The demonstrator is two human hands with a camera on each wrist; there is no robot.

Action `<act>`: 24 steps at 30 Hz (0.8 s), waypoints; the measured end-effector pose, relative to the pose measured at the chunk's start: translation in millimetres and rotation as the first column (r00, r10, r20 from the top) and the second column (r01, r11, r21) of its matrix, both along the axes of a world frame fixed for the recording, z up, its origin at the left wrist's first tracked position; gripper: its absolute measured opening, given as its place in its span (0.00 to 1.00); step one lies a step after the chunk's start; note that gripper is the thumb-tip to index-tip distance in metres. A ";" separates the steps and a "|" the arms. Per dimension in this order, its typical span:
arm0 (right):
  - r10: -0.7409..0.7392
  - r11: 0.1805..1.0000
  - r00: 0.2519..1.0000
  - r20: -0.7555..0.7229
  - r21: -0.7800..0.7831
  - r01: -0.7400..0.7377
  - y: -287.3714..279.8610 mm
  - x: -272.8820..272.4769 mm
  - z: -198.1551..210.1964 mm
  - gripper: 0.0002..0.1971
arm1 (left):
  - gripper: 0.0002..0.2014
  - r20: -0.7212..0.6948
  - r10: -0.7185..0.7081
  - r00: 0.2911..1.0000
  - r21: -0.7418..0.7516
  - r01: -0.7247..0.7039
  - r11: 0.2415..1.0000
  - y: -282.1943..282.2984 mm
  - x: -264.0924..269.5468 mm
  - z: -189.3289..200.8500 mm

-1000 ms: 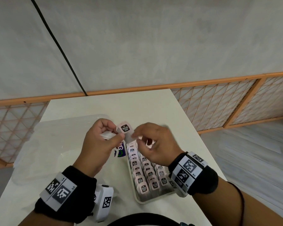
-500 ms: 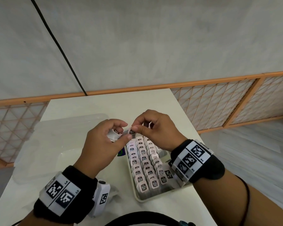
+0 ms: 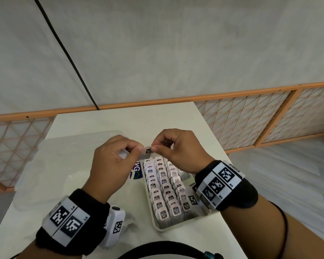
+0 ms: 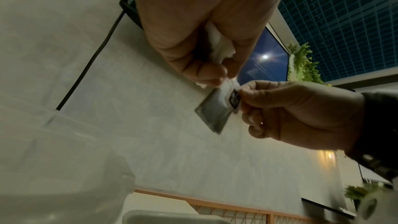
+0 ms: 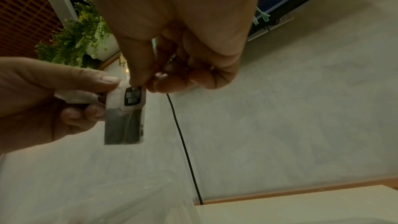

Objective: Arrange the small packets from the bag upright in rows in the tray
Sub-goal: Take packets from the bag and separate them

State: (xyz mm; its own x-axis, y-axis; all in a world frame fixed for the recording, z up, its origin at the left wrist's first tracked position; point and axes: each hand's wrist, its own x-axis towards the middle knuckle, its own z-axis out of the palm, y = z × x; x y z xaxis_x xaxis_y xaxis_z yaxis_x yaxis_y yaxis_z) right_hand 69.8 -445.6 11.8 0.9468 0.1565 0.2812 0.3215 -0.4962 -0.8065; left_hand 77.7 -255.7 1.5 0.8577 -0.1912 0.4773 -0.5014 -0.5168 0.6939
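Left hand: the left hand (image 3: 108, 165) sat left of centre in the head view, raised above the desk (image 3: 120, 118), its thumb and fingers curled and pinching the left edge of one packet (image 3: 147, 150); more white packets (image 4: 217, 43) were bunched in its palm, count unclear.
Held packet: one, at mid-frame between the two hands, above the far end of the tray (image 3: 158, 228); in the right wrist view it hung label-up with its dark pouch below (image 5: 125, 122).
Right hand: the right hand (image 3: 180, 150) sat right of centre, fingers curled, thumb and forefinger pinching the packet's right edge.
Bag: one clear plastic bag (image 3: 51, 165) lay flat on the desk at the left, under the left hand.
Tray packets: three rows of packets stood upright in the tray (image 3: 164, 199) at lower centre; the exact number was too crowded to count.
Wrists: both were banded with black cuffs bearing square coded markers, forearms entering from the lower corners.
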 end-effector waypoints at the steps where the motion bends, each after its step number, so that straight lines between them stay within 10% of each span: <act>1: 0.012 1.000 1.000 -0.015 0.005 -0.012 0.0 -0.6 1.3 0.03 | 0.05 0.003 0.006 1.000 0.004 -0.006 1.000 -0.5 0.1 -1.1; 17: 0.018 0.988 0.993 -0.115 0.157 0.000 1.0 1.6 6.5 0.02 | 0.09 -0.226 -0.080 0.971 -0.200 0.035 0.979 0.5 0.6 -1.9; 24: 0.059 0.949 0.985 -0.165 0.314 -0.005 -1.4 1.8 13.1 0.03 | 0.06 -0.251 -0.084 0.964 0.002 0.088 0.996 0.7 -0.8 -1.8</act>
